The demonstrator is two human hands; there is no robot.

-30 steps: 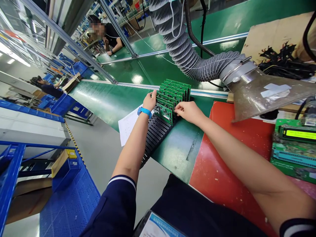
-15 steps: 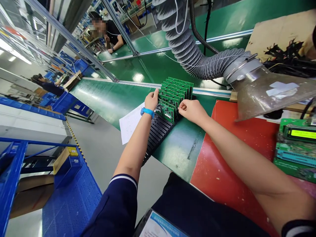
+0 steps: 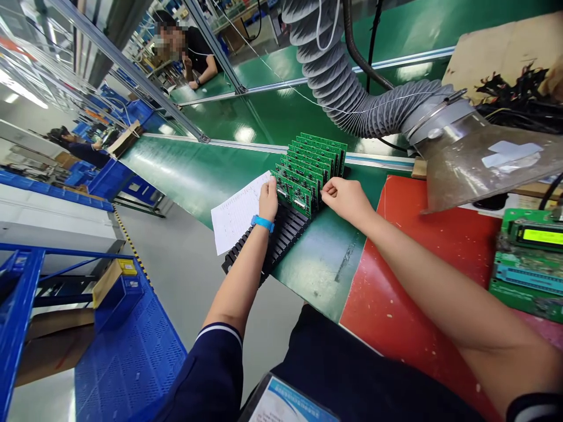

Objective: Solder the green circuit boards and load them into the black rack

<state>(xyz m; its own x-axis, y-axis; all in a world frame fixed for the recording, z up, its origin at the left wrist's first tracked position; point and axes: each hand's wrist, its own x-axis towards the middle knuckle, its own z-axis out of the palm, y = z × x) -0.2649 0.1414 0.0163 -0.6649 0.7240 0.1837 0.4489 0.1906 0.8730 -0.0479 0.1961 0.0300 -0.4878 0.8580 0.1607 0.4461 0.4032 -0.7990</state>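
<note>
Several green circuit boards [image 3: 303, 174] stand upright in a row in a black slotted rack [image 3: 288, 234], which rests on the green bench. My left hand [image 3: 268, 200], with a blue wristband, is closed at the left edge of the nearest boards. Its fingertips are partly hidden, so what they grip cannot be made out. My right hand [image 3: 338, 194] is closed in a pinch at the right edge of the boards; anything between its fingertips is too small to tell. A white printed sheet [image 3: 235, 217] lies left of the rack, partly behind my left hand.
A red mat [image 3: 409, 252] covers the bench at right, with a green device with a lit display [image 3: 536, 236]. A grey flexible duct [image 3: 352, 105] ends in a hood [image 3: 479, 164] above. Blue shelving stands at lower left. Two people sit farther back.
My left hand has moved down and slightly toward me along the boards, uncovering more of the sheet and rack. My right hand has barely shifted. The view has tilted slightly.
</note>
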